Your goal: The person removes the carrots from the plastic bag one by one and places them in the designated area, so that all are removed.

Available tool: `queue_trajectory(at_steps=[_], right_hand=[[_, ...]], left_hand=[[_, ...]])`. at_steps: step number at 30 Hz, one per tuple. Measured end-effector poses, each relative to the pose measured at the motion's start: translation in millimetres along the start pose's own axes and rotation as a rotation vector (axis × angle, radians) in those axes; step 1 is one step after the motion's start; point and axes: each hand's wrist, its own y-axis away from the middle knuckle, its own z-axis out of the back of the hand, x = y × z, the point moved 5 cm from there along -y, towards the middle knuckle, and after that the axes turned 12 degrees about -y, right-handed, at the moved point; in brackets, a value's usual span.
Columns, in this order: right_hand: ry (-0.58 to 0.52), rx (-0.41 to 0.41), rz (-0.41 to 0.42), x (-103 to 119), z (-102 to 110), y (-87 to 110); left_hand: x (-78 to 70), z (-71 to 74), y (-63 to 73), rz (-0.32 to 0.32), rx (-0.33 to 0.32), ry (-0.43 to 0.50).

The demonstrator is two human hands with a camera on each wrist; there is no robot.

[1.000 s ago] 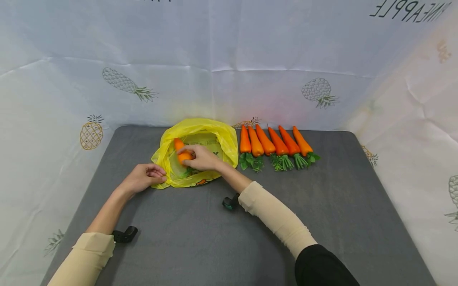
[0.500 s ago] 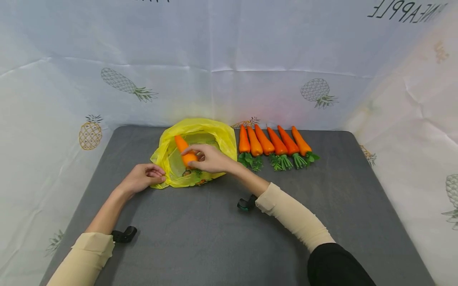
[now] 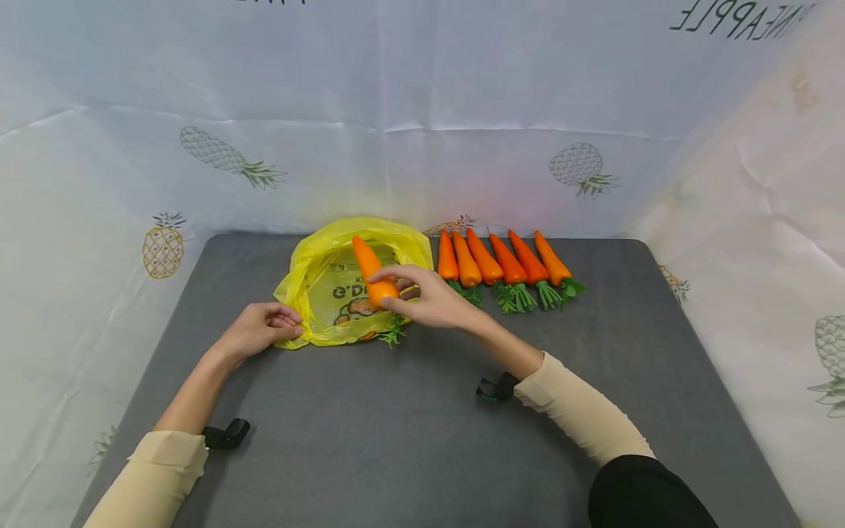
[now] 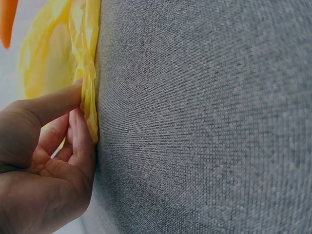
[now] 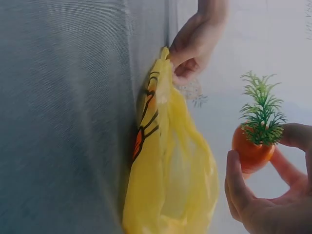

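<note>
A yellow plastic bag (image 3: 411,246) lies on the table with its mouth held wide, brown print showing inside. At its near left edge my left hand (image 3: 259,328) pinches the plastic between thumb and fingers, which the left wrist view shows closely on the bag (image 4: 87,83). My right hand (image 3: 432,297) grips an orange carrot (image 3: 367,264) near its thick end, tip pointing away, above the bag's opening. In the right wrist view the carrot (image 5: 251,153) is seen from its leafy green top (image 5: 263,114), raised beside the bag.
Several carrots (image 3: 508,260) with green tops lie in a row at the table's back, right of the bag. A white cloth (image 3: 409,88) with pineapple prints hangs behind the grey table (image 3: 370,440). Black wrist mounts (image 3: 227,434) sit on both forearms.
My right hand has lifted the carrot up from inside the bag and moved it rightward, and its leafy top now overlaps the near rim. The left hand stays at the bag's edge.
</note>
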Motion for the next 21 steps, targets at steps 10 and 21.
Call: queue_trajectory(at_steps=[10,21], right_hand=[[0.045,-0.075,-0.035,-14.7,24.1,42.9],[0.058,-0.128,-0.121,-22.5,41.0,88.3]], left_hand=[[0.1,-0.2,0.4,0.001,0.004,-0.014],[0.1,0.1,1.6,0.002,0.007,-0.010]])
